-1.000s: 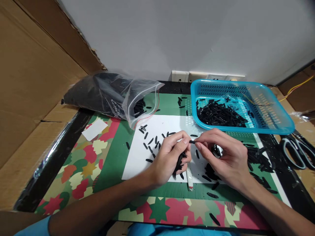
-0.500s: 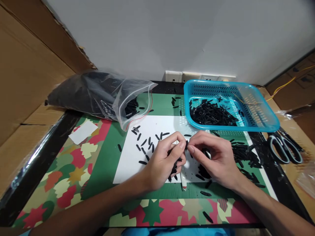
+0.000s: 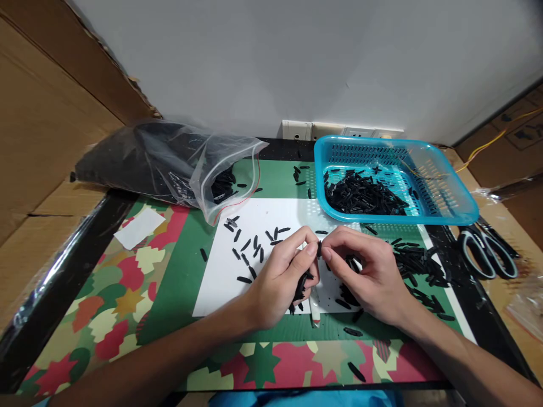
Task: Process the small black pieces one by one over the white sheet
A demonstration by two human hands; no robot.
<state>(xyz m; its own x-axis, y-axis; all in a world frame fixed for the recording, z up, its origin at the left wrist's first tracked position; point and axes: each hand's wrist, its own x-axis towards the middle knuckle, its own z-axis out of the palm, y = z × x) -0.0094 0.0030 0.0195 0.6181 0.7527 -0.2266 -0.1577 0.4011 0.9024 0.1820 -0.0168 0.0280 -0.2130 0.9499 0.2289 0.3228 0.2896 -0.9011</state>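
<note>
My left hand (image 3: 284, 274) is closed around a bunch of small black strips (image 3: 302, 287), with its thumb and forefinger pinched at the top. Between those fingertips and the pinched fingers of my right hand (image 3: 367, 271) shows a small black piece (image 3: 319, 249); both hands touch it. The hands meet over a white sheet of paper (image 3: 216, 297). Loose black strips lie on the sheet left of my left hand, and a pile of them (image 3: 351, 295) is partly hidden under my right hand. Under the left fingers lies a white, pen-like stick (image 3: 314, 311).
A blue basket (image 3: 460, 203) with many black strips stands at the back right. An open zip bag (image 3: 139, 161) full of black material lies at the back left. Scissors (image 3: 483, 254) and more strips (image 3: 418, 264) are at the right. A white paper slip (image 3: 139, 228) lies left.
The whole view has shifted slightly. Both hands keep nearly the same pinch on the small black piece, and the other things lie as before.
</note>
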